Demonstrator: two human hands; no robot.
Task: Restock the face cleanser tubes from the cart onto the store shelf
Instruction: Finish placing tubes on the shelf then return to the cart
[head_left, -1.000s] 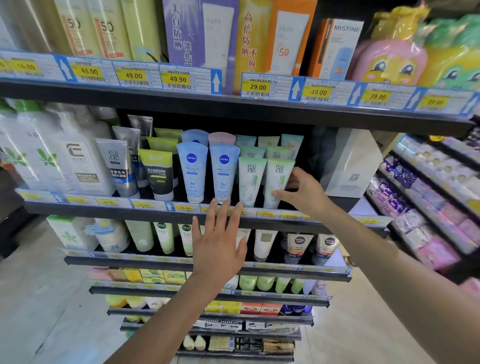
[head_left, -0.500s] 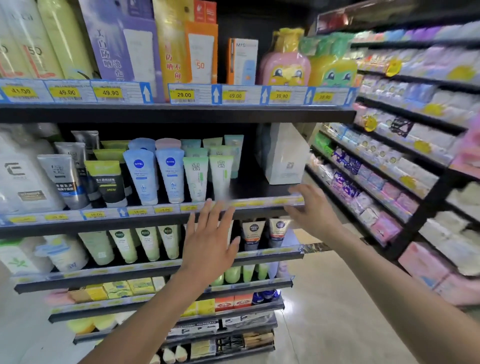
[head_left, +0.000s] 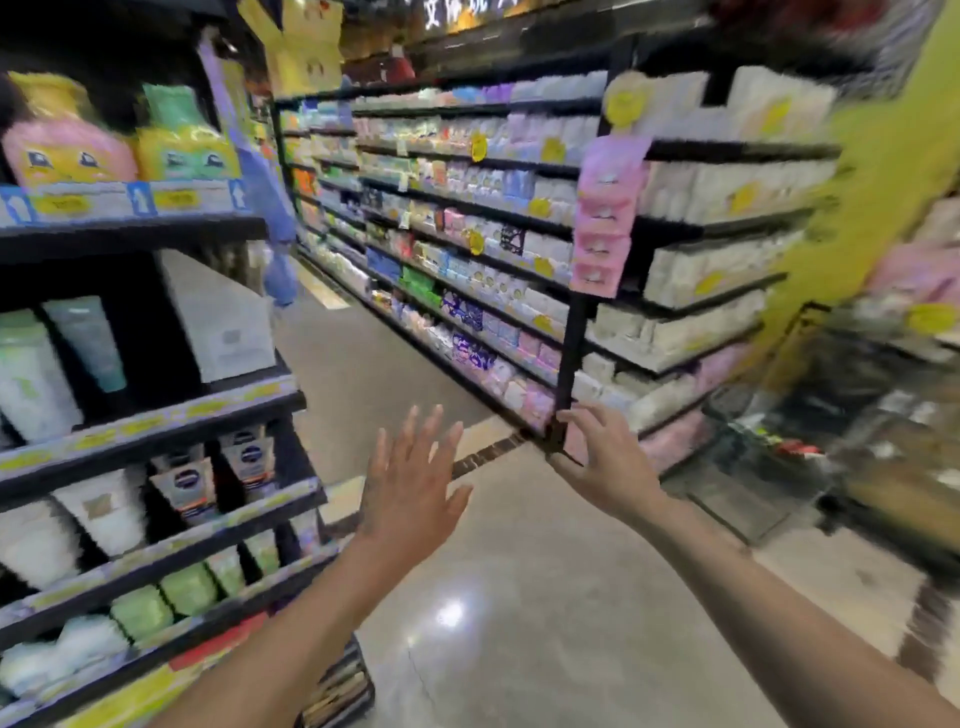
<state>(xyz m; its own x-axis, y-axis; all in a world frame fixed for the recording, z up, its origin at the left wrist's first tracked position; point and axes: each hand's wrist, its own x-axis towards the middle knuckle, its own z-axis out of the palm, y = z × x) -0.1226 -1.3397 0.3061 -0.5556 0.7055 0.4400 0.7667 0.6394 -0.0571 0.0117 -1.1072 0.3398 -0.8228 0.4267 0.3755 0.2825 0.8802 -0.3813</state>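
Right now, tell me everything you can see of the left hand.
The left hand is bare and empty, seen from the back, fingers straight and slightly spread, pointing up. It hangs in the air over the glossy floor, just right of the shelf end, touching nothing. Its bare forearm runs down to the lower left.
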